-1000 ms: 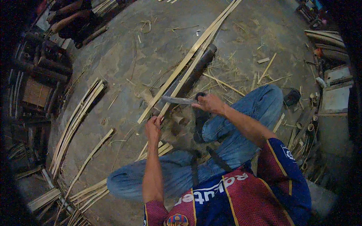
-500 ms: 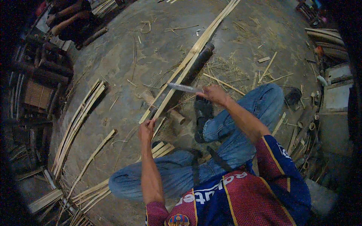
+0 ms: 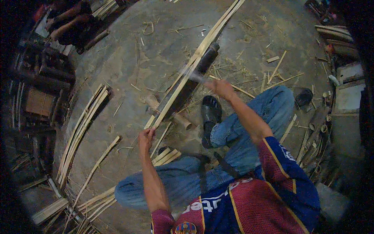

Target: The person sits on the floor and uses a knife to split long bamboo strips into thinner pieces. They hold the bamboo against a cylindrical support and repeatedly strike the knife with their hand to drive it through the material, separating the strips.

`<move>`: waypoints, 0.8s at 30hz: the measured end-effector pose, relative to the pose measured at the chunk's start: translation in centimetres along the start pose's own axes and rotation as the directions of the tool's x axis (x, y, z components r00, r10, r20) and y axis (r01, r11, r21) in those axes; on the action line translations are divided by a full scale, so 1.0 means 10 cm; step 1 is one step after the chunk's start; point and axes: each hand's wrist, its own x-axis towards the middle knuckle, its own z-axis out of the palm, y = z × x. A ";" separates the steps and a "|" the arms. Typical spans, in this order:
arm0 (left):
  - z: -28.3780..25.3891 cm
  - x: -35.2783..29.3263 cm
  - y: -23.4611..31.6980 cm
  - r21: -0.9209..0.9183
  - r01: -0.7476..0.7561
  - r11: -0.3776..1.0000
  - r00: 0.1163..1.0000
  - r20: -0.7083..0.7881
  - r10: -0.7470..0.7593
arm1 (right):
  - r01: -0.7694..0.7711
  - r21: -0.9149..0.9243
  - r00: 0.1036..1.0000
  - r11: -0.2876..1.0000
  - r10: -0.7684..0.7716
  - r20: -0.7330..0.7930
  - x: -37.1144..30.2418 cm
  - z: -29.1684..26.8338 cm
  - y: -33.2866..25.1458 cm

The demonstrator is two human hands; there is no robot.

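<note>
No packages, labels, signs or screens show anywhere in this view

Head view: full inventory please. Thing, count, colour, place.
long bamboo strip: one or two together, pale yellow, running from top centre down to the left hand
knife: one, blurred grey blade, in the right hand, against the strip
dark log: one, blackish, under the strip
bamboo strip bundle: one bundle, pale, on the floor at left
loose strips: several, pale, lower left
offcuts: several, pale, upper right floor
floor: grey, littered with shavings
shoe: one, black, centre
jeans: blue
left hand: grips the strip's near end
right hand: holds the knife
</note>
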 end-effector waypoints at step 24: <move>0.21 0.42 0.37 0.198 0.072 0.978 0.996 0.039 -0.081 | 0.041 0.099 0.996 0.994 -0.049 0.071 -0.23 0.43 -0.34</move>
